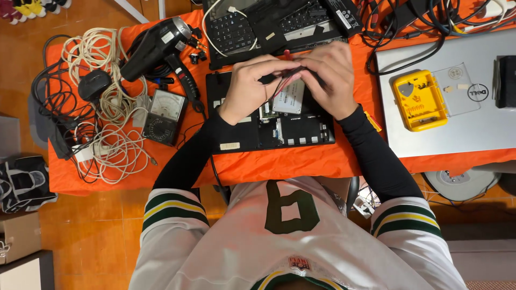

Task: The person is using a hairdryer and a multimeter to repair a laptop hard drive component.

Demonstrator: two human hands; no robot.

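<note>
My left hand (248,86) and my right hand (332,78) meet above an opened black laptop base (301,134) on the orange cloth. Between their fingertips they pinch a thin red-and-black tool or wire (287,72); which of the two it is I cannot tell. Under the hands lies a silver rectangular drive (290,99) seated in the base. A detached black keyboard panel (236,27) rests just beyond the hands.
A black hair dryer (158,45), an analog meter (164,115) and tangled white and black cables (102,107) crowd the left. A closed silver laptop (484,123) at right carries a yellow screwdriver-bit case (419,99). The table's near edge runs by my torso.
</note>
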